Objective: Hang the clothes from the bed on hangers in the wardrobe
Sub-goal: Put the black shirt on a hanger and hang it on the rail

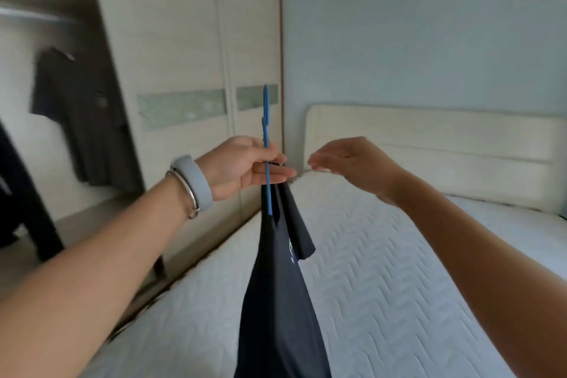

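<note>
A left hand (242, 167) pinches an upright blue hanger (265, 120), hook up, with a dark shirt (279, 285) draped below it over the bed (399, 255); the right hand (346, 159) hovers just beside, loosely open and empty; the wardrobe rail (33, 14) lies up to the left.

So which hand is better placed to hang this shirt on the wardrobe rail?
Probably the left hand: it grips the blue hanger carrying the dark shirt, and the rail is on its side; the right hand holds nothing.
</note>
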### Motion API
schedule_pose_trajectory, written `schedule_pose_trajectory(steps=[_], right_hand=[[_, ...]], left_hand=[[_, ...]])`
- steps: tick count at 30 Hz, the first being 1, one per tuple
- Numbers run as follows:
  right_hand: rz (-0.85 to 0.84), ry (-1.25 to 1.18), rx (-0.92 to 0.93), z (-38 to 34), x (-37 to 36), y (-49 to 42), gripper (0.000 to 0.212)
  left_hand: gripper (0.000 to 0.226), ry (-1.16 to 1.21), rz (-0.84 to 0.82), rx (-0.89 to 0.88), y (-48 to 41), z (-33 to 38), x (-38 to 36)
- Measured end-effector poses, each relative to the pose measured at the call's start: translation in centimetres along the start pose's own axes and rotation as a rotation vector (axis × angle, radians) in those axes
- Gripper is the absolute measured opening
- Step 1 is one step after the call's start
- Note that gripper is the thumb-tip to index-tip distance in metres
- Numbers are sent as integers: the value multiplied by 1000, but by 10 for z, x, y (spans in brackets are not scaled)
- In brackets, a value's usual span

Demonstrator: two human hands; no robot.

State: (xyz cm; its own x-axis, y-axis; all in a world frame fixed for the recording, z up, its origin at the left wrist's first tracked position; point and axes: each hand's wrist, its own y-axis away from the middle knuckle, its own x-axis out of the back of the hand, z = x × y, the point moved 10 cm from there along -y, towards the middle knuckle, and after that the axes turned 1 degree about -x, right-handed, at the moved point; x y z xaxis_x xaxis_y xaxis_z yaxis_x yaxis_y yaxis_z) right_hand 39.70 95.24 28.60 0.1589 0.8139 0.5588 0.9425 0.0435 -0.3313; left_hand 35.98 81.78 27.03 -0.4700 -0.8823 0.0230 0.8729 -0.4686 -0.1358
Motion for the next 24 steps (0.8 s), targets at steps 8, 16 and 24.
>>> schedule_pose_trajectory(steps=[8,16,24], right_hand=[[52,260,410,-181,-77,-18,49],[49,264,610,-327,-206,-29,23],[-16,17,481,-357,-330,-66,18]], left_hand=[[19,-711,256,-221,117,122,138],[22,-931,451,-368,222,178,277],[27,-1172,556,-227,297,153,439]])
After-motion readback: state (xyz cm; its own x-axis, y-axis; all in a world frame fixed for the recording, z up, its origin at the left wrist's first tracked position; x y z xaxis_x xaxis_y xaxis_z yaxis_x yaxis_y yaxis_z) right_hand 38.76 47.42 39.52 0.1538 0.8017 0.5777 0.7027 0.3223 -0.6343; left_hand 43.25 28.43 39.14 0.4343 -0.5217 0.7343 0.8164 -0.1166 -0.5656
